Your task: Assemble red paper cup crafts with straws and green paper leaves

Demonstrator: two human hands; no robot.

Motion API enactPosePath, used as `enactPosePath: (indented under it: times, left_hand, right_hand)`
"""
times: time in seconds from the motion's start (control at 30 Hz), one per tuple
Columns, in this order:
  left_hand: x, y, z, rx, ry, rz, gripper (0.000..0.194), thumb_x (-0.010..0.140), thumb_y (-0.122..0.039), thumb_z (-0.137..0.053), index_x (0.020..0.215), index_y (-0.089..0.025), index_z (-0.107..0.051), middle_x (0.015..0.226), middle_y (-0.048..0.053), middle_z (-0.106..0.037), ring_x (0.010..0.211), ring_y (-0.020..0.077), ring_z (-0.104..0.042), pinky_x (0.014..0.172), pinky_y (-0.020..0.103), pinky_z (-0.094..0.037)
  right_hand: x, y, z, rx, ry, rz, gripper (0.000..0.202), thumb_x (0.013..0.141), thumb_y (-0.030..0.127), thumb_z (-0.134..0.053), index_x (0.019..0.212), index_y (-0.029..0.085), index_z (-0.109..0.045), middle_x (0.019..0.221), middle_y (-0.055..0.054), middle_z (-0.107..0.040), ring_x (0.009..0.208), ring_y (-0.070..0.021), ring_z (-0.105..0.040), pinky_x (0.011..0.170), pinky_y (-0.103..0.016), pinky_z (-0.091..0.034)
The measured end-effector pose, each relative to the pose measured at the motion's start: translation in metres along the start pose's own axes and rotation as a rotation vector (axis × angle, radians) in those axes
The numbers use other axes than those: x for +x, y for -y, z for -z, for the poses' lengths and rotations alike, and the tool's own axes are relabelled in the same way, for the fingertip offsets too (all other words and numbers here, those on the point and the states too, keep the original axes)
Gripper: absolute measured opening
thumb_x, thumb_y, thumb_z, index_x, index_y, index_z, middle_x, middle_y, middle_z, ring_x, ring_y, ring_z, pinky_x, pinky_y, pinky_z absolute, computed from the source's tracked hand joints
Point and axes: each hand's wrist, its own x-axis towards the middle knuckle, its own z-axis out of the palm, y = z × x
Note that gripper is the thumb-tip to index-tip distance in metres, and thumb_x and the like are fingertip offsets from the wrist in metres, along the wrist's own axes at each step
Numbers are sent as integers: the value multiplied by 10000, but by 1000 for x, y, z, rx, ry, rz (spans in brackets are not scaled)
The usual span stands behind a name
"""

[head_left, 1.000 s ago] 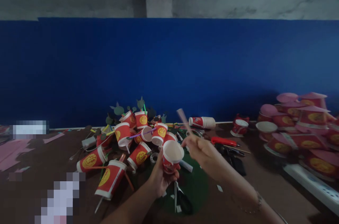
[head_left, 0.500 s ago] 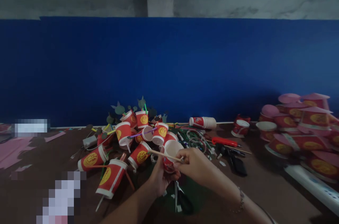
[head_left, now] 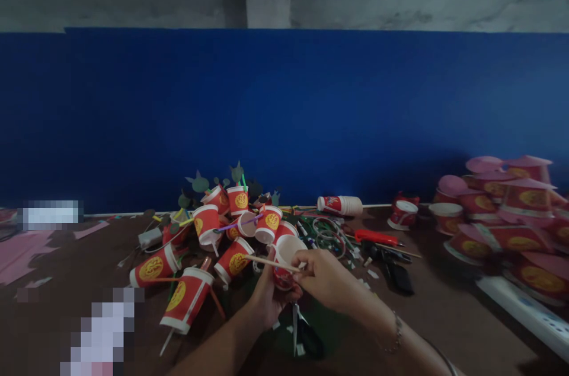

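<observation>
My left hand (head_left: 269, 299) is wrapped round the lower part of a red paper cup (head_left: 283, 276), whose white open mouth tilts up. My right hand (head_left: 313, 275) pinches one end of a thin wooden stick (head_left: 272, 262) at the cup's near right side. The stick crosses in front of the cup and points left. Just below the hands lie scissors (head_left: 309, 337) with black handles. Left of my hands is a pile of red cups (head_left: 189, 299) with yellow emblems, some with straws or sticks through them.
Stacked cups (head_left: 351, 206) lie near the blue wall, with a red tool (head_left: 377, 238) in front. At the right are cups with pink paper (head_left: 528, 239) and a white power strip (head_left: 528, 311). Pink sheets (head_left: 26, 251) lie far left.
My right hand and the stick have shifted slightly left and down across the cup. My left hand still holds the cup in nearly the same place.
</observation>
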Motion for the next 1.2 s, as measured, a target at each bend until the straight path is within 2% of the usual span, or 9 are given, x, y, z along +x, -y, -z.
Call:
enactPosePath:
  times: [0.17,0.27,0.53,0.77,0.93,1.03,1.13,1.2]
  left_hand:
    - [1,0,0,2,-63,-33,439,874,-509,-500,796,-97,-629,575,60,-669,439,136,-610,408,200,-481]
    - [1,-1,1,-22,-95,-84,396,844,-499,-561,794,-112,-626,595,48,-675,468,135,-616,449,213,-498]
    - [1,0,2,25,-117,-123,449,812,-559,-570,786,-115,-630,555,42,-658,480,160,-627,482,249,-511]
    - [-2,0,-1,80,-103,-239,474,769,-588,-596,839,-122,-647,620,54,-688,646,209,-682,573,279,-537]
    - [-6,-2,-4,98,-91,-249,463,749,-582,-619,800,-123,-649,621,62,-688,674,227,-681,597,290,-529]
    - [-4,0,-3,94,-95,-258,466,739,-584,-629,800,-122,-643,608,58,-677,653,223,-672,592,291,-519]
    - [0,3,0,119,-89,-247,492,724,-617,-620,783,-128,-625,560,35,-635,573,199,-639,557,284,-500]
    - [1,3,0,151,-72,-284,499,713,-631,-621,822,-143,-613,596,17,-625,547,174,-608,552,277,-486]
  right_hand:
    - [0,8,5,37,67,-22,119,665,117,-535,723,167,-627,530,37,-548,484,-88,-453,461,-175,-279]
    - [-1,13,6,88,97,-42,99,675,142,-560,744,165,-627,510,51,-522,449,-75,-408,436,-174,-263]
    - [-2,14,6,2,26,-73,140,683,125,-538,714,159,-670,540,19,-572,483,-88,-435,461,-188,-270]
    - [-2,13,5,-63,3,-80,142,697,156,-559,719,175,-698,589,-5,-609,553,-118,-495,490,-195,-292]
    - [-1,7,1,-63,-10,-79,111,710,181,-585,729,192,-695,617,-4,-632,587,-128,-515,508,-201,-291]
    - [-1,8,0,-66,-25,-77,78,709,199,-606,688,185,-680,571,12,-585,547,-110,-468,494,-201,-271]
    - [-2,9,5,-76,-55,-66,211,730,296,-622,567,162,-623,497,24,-495,494,-90,-389,464,-214,-227]
    - [-2,7,14,-5,-16,-51,212,712,344,-650,612,157,-634,494,35,-475,475,-80,-361,450,-217,-208]
